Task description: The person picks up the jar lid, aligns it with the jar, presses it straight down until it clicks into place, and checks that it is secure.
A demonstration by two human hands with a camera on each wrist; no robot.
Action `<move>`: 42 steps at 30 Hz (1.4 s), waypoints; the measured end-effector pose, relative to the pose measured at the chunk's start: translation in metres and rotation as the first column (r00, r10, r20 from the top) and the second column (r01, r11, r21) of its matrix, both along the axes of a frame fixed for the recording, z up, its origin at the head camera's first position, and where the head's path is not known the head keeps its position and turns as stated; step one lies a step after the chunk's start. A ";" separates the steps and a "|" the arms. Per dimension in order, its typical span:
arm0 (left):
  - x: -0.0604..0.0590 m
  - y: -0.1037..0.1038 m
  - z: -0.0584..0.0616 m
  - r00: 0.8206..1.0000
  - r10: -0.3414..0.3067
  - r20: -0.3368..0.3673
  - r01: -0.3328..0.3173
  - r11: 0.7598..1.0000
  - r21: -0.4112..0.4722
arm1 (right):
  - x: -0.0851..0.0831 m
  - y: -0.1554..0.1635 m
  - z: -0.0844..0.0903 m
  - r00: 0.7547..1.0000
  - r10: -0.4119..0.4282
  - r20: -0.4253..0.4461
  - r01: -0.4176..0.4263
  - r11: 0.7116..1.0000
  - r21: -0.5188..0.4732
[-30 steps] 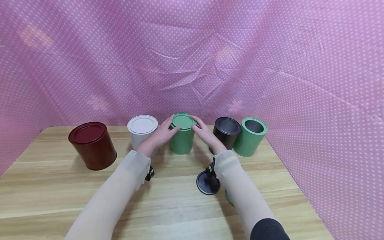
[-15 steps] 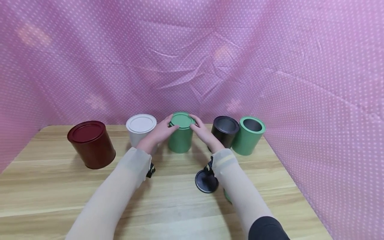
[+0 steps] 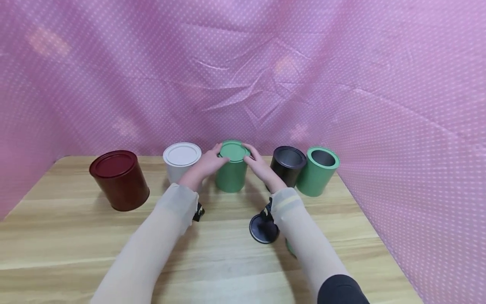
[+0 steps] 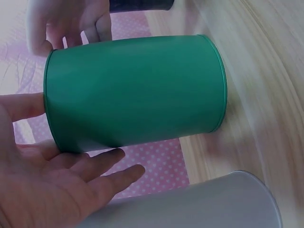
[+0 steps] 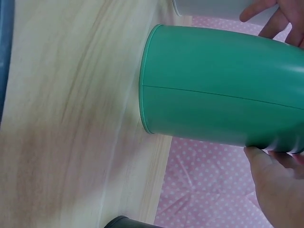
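Both hands are at the lidded green can [image 3: 231, 169], mid-row at the back of the table [image 3: 228, 257]. Left hand [image 3: 206, 164] and right hand [image 3: 258, 165] flank its top, thumbs and fingertips on the green lid [image 3: 233, 150]. In the left wrist view the fingers [image 4: 102, 166] lie fairly straight beside the can wall, not wrapped round it; the right wrist view shows only a thumb at the lid end. So: hands wide-ish, pressing/touching the lid rim, no firm grip visible.

Progress, as a judgement: looks like lids are going onto cans, L to R. Red can [image 3: 120, 179] has its lid on, white can [image 3: 181, 162] too, and the green lid looks seated, or nearly; can't tell if it's pushed fully home. Left to do: black can [image 3: 288, 165] and 2nd green can [image 3: 318, 171] both stand open, w/ no lids.

Loose lids: black lid [image 3: 262, 228] lies flat on the table under the right wrist; a sliver of green [image 3: 290, 248] peeks out beside the right sleeve, prob. the other green lid, mostly hidden.

Contents: open black can's inside looks dark and empty as far as visible; open green can shows a grey metal inside, nothing seen in it. The closed 3: contents unknown.
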State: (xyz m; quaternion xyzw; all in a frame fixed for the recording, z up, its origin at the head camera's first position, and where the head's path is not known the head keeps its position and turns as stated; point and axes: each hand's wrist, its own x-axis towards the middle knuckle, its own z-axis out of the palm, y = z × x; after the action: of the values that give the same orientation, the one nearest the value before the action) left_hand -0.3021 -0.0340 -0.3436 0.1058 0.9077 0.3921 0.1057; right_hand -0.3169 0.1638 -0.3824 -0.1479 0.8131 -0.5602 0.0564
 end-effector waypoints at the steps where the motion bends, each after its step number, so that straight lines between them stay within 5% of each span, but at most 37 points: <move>1: 0.000 0.001 0.001 1.000 0.007 -0.004 -0.007 1.000 -0.004 | 0.000 0.000 0.001 1.000 -0.001 -0.001 0.001 1.000 -0.003; 17: 0.004 -0.005 0.005 0.999 0.044 0.016 -0.044 0.999 0.006 | -0.002 -0.008 0.002 1.000 0.005 0.017 -0.005 1.000 -0.006; 35: 0.003 -0.007 -0.003 0.996 0.090 0.002 -0.090 0.994 0.065 | -0.003 -0.011 0.004 1.000 0.007 0.025 -0.006 0.999 -0.038; 42: -0.003 -0.001 -0.006 0.999 0.052 0.006 -0.053 0.998 0.042 | -0.003 -0.002 0.007 0.999 -0.009 0.045 0.008 1.000 0.014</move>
State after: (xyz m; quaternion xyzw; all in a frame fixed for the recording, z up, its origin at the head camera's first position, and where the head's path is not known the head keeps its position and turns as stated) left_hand -0.3049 -0.0348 -0.3492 0.0832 0.9014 0.4140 0.0954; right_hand -0.3199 0.1616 -0.3757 -0.1314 0.8161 -0.5579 0.0734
